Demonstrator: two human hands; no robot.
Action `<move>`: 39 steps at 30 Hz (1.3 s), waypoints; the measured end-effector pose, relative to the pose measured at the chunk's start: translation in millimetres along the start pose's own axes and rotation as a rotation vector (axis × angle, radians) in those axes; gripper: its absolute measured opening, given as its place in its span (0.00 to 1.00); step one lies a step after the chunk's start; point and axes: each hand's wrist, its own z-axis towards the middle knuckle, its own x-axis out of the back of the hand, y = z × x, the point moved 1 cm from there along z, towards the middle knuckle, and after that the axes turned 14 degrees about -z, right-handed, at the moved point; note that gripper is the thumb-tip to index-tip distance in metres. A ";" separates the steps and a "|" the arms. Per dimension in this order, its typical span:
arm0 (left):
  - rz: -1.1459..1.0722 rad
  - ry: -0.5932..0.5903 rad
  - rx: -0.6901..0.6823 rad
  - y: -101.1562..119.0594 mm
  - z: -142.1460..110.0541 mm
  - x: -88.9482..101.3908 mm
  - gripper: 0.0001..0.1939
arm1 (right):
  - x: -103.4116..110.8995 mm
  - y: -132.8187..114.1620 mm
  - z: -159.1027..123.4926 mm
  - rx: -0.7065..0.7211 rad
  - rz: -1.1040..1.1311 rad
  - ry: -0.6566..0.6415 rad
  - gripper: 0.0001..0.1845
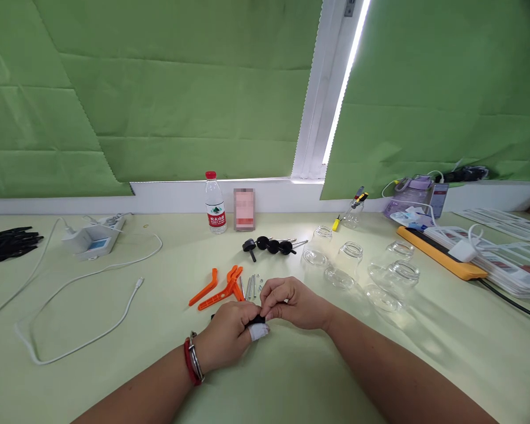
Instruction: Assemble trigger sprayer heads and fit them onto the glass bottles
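My left hand [232, 330], with white tape round one digit, is closed round a small black part [256, 320], mostly hidden by the fingers. At the part's right end, my right hand [289, 303] pinches with thumb and fingertips; whatever lies between them is too small to make out. Just beyond the hands are orange plastic handle pieces [223, 294], one lying apart as an orange lever [204, 287]. Several metal screws [249, 287] and tiny nuts [260, 281] lie beside them. Farther back rest several black round pieces with metal rods [274, 245].
Several clear glass jars [348, 265] stand to the right. Behind are a water bottle [215, 206], a pink upright card [244, 209] and a jar of screwdrivers [353, 213]. A white cable [101, 268] crosses the left side; an orange-edged power strip [441, 254] lies right.
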 end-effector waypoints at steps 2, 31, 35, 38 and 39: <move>0.002 0.002 0.000 0.0 0.4 -0.1 0.10 | 0.1 -0.8 -0.1 0.001 0.005 -0.001 0.05; 0.005 -0.029 0.016 1.0 0.2 2.3 0.08 | 14.0 7.2 -0.9 -0.272 0.011 0.075 0.13; 0.019 -0.008 0.011 -2.8 0.6 1.2 0.07 | 5.8 -10.4 -1.7 -0.170 0.156 0.075 0.11; 0.022 -0.001 0.020 -5.7 0.4 0.0 0.07 | 3.2 -15.5 -4.0 -0.123 0.050 0.055 0.09; 0.019 0.000 0.015 -6.2 0.3 -0.2 0.07 | 2.8 -16.1 -4.5 -0.112 0.005 0.040 0.09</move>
